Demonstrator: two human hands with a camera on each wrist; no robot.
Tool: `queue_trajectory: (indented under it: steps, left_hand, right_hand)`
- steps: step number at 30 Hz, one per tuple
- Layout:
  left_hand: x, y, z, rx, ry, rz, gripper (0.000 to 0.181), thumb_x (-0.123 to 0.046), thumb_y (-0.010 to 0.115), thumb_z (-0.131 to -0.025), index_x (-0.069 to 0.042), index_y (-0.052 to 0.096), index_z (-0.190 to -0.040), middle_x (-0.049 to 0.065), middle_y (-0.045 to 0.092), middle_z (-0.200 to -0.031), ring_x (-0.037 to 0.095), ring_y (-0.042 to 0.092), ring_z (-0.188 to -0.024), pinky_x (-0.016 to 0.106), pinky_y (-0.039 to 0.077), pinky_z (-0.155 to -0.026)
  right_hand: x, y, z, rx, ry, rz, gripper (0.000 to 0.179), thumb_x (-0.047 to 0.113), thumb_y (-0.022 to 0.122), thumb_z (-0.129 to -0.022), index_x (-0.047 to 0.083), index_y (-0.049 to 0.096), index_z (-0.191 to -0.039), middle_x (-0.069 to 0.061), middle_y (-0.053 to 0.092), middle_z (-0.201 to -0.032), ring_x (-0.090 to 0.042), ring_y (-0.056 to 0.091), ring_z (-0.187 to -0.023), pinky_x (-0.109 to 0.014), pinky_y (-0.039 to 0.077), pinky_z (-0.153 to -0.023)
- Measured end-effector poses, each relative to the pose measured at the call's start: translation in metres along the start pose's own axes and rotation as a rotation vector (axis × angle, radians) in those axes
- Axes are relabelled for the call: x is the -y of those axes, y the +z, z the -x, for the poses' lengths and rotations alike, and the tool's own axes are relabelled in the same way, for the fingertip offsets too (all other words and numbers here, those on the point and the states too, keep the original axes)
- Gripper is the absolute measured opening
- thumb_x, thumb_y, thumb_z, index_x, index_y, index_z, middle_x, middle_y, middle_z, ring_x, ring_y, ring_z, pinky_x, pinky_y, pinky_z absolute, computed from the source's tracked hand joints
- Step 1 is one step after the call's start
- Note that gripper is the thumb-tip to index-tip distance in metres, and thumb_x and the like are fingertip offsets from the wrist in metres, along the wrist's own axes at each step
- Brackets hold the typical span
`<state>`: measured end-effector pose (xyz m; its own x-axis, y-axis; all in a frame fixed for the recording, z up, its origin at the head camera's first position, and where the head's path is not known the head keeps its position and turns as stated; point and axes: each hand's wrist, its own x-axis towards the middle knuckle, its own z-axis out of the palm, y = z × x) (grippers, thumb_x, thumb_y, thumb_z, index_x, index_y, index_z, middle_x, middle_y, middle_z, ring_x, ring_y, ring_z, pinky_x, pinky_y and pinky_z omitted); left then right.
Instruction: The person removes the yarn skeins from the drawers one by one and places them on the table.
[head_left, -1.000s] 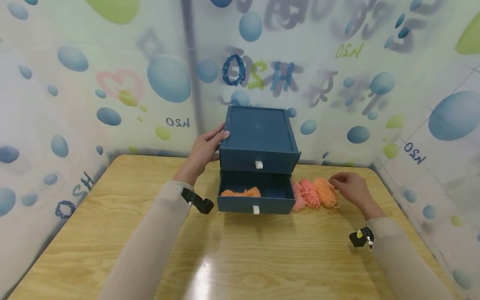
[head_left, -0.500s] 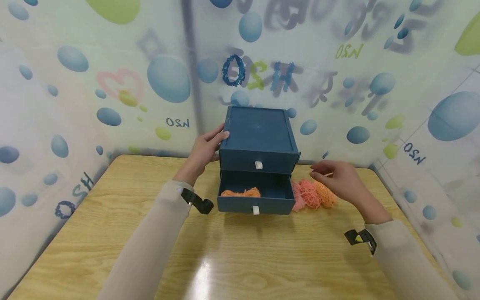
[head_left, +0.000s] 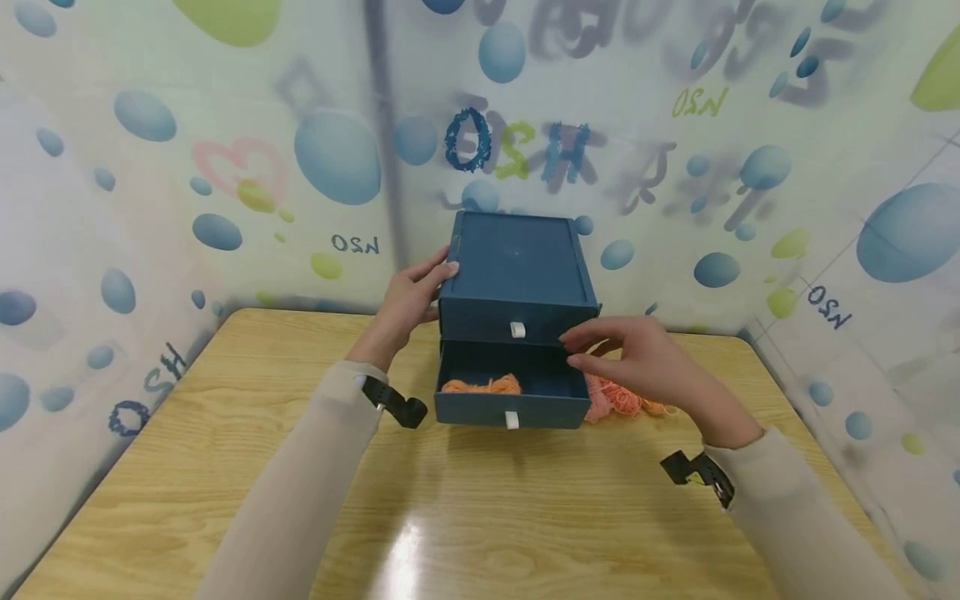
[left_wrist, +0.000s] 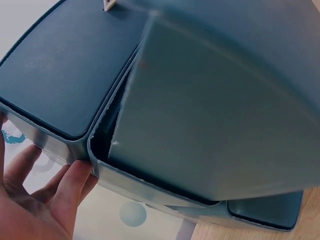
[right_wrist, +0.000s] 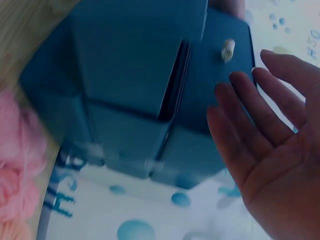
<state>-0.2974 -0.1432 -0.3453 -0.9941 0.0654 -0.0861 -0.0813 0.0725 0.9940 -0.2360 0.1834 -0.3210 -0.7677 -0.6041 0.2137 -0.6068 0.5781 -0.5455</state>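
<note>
At the right front of the blue cabinet, the fingers of the right hand are seen loosely extended, well parted from the thumb; nothing is held. In the head view the fingertips are seen across the edge of the pulled-out drawer's opening; whether the cabinet is touched cannot be told. By the left hand the cabinet's left side is touched, its fingers laid along the wall, thumb at the top edge; nothing is gripped. In the pulled-out drawer, below the closed upper one, orange yarn is found toward the left. Pink yarn, coral yarn and a partly hidden orange skein are noted beside the cabinet's right side, on the wooden table. The step in hand is judged to be a reach toward the drawer, the cabinet being steadied. For the next move, clearance from the upper drawer front and a firm left-hand brace are called for.
</note>
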Motion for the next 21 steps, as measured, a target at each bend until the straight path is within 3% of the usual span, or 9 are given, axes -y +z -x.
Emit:
queue_trajectory:
  steps: [8,11,16,21]
  left_hand:
    - [0.000,0.000,0.000,-0.002,-0.007,0.007,0.056,-0.051,0.061,-0.098,-0.046,0.042,-0.151,0.000,0.036,-0.165,0.029,0.043,-0.148,0.051,0.047,-0.113]
    - [0.000,0.000,0.000,-0.005,-0.013,0.006,0.056,-0.051,0.061,-0.098,-0.046,0.043,-0.151,0.000,0.035,-0.165,0.029,0.043,-0.148,0.052,0.046,-0.113]
    - [-0.001,0.000,-0.001,-0.001,-0.016,0.002,0.056,-0.052,0.061,-0.098,-0.047,0.043,-0.150,0.000,0.035,-0.165,0.029,0.042,-0.148,0.052,0.046,-0.113]
    - [-0.001,0.000,-0.001,-0.008,-0.014,0.013,0.055,-0.051,0.062,-0.098,-0.046,0.044,-0.150,0.002,0.038,-0.164,0.029,0.046,-0.146,0.052,0.047,-0.112]
  right_hand:
    - [0.022,0.020,-0.020,0.139,-0.089,-0.093,0.029,0.018,0.072,-0.095,0.014,0.073,-0.123,-0.006,0.074,-0.121,-0.014,0.072,-0.102,-0.032,0.060,-0.086]
    - [0.027,0.029,-0.028,0.191,-0.103,-0.092,0.030,0.016,0.070,-0.096,0.012,0.072,-0.126,-0.006,0.073,-0.124,-0.015,0.071,-0.106,-0.032,0.059,-0.089]
    - [0.030,0.042,-0.038,0.253,-0.114,-0.047,0.029,0.015,0.065,-0.099,0.011,0.071,-0.127,-0.004,0.074,-0.121,-0.015,0.071,-0.093,-0.028,0.056,-0.078]
    - [0.032,0.053,-0.049,0.314,-0.116,-0.028,0.030,0.016,0.063,-0.101,0.011,0.069,-0.130,-0.005,0.072,-0.126,-0.015,0.072,-0.102,-0.031,0.058,-0.088]
